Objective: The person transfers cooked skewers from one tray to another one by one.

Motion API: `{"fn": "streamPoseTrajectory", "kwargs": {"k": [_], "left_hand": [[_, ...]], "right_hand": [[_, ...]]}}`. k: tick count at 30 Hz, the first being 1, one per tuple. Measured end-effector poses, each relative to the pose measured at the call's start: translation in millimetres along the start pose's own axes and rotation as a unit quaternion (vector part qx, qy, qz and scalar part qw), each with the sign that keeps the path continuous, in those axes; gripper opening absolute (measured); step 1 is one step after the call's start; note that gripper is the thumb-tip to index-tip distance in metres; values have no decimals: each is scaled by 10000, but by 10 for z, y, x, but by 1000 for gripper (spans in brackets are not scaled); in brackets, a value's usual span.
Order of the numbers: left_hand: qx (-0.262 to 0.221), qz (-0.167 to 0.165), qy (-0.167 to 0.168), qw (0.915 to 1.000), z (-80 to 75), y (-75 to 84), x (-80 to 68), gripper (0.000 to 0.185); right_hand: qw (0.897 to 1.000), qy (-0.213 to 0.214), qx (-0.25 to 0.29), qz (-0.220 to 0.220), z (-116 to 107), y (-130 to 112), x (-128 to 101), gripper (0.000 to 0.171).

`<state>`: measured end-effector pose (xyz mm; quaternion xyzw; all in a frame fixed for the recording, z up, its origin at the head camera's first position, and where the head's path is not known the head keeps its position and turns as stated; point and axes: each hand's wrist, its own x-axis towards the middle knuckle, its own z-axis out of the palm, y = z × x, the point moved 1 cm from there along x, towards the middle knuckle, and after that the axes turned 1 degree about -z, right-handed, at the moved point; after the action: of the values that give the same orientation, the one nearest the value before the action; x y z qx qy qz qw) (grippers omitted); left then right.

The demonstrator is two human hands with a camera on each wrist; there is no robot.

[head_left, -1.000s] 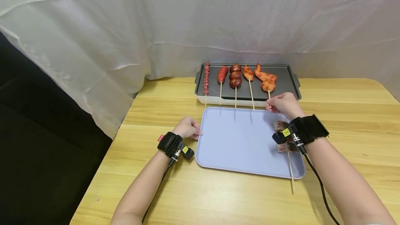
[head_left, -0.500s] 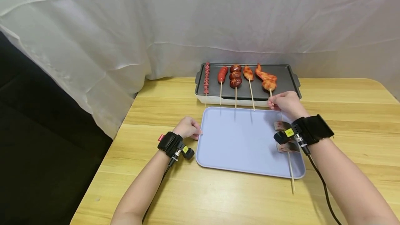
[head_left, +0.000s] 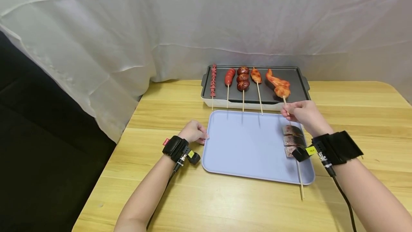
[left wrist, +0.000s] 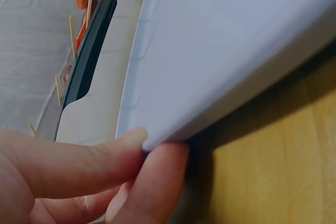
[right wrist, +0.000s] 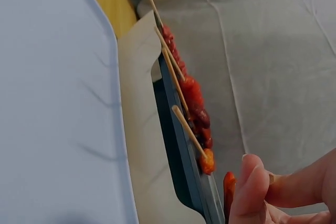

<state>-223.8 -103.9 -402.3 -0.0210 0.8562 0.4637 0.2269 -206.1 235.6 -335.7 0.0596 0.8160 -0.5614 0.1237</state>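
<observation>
– Bench [head_left: 225, 207] mid-left of us: tray [head_left: 248, 146], left hand [head_left: 194, 132] pinches its left rim!
– Far edge, grill [head_left: 296, 81]! Above its front, right hand [head_left: 302, 114] pinches the wing skewer [head_left: 282, 91]!
– Probably light, top-heavy; grip bare stick [head_left: 284, 100].

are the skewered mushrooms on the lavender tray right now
No, the three skewered mushrooms sit on the dark grill plate, beyond the far rim of the lavender tray.

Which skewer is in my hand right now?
The orange wing-shaped skewer: your right hand pinches its stick. No hand holds the four skewers left of it or the one on the tray.
</observation>
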Motion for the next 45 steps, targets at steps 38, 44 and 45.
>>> {"fn": "streamPoseTrajectory", "kwargs": {"k": [38, 44, 45], "left_hand": [[-72, -12, 0, 10000, 6, -25, 16, 8], [-85, -23, -1, 10000, -3, -17, 19, 8], [-78, -17, 0, 10000, -1, -16, 17, 8]], "right_hand": [[9970, 452, 463, -435, 294, 611, -1020, 38], [9968, 492, 501, -388, 326, 657, -1154, 44], [9964, 511, 555, -386, 333, 666, -1168, 44]]}}
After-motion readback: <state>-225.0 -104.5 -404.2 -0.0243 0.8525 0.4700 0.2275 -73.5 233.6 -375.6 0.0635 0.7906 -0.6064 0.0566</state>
